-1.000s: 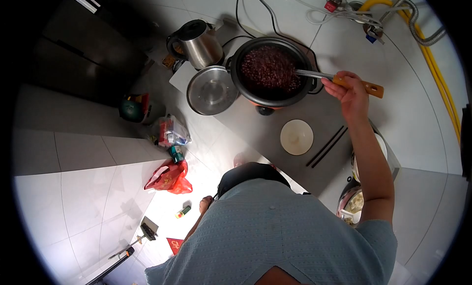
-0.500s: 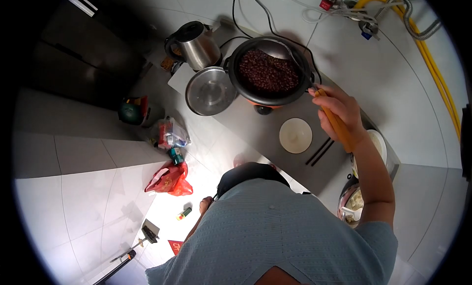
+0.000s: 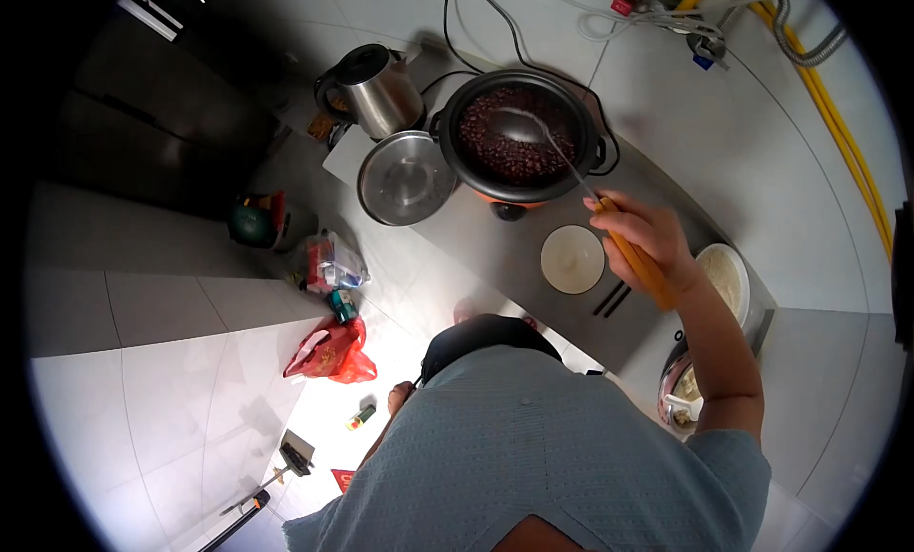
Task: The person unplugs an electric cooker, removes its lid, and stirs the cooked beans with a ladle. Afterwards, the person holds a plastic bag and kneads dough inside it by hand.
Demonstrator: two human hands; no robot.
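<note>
My right hand (image 3: 647, 243) is wrapped round the yellow-orange handle of a metal ladle (image 3: 519, 126). The ladle's rounded head lies over the red beans (image 3: 509, 160) in a black electric pot (image 3: 457, 176) with an orange base. Beneath this hand are a white bowl (image 3: 572, 260) and a pair of dark chopsticks (image 3: 617, 300), partly hidden. Low beside my body, my left hand (image 3: 401, 396) is closed near a thin dark thing that I cannot make out.
A steel kettle (image 3: 381, 95) and a shiny round basin or lid (image 3: 405, 178) stand left of the pot. At right are a pale-filled dish (image 3: 725, 281) and a pot with a white spoon (image 3: 684, 407). A red bag (image 3: 333, 350) lies on the floor.
The ladle head has moved from the pot's far rim towards the middle of the beans. My right hand has shifted slightly down and left. My left hand has hardly moved.
</note>
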